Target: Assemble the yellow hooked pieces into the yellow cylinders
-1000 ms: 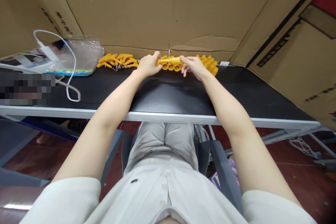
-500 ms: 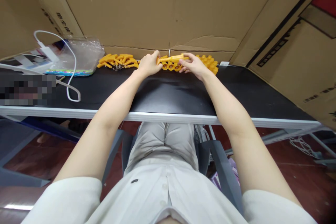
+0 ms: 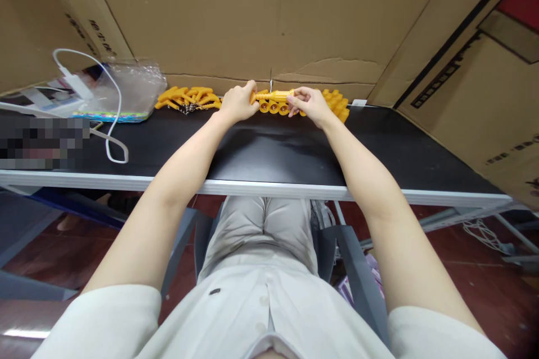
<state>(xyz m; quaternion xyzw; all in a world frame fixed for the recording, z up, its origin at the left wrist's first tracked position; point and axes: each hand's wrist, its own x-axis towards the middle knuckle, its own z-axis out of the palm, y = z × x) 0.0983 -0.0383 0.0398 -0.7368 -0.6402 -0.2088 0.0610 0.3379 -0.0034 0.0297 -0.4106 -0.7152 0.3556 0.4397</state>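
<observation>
While hands (image 3: 240, 103) hold a yellow piece (image 3: 280, 96), cardboard (image 3: 269, 17) backs the black tabletop (image 3: 273, 157)

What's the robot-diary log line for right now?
left hand: gripping yellow piece | right hand: at its other end | black table: more yellow parts

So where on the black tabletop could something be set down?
Free: the middle of the black tabletop, between left forearm, right forearm and metal front edge; its right side, between right forearm and right cardboard wall. Crowded: the back, with yellow pieces beside and between the left hand and right hand; the left, with plastic bag and white cable.
</observation>
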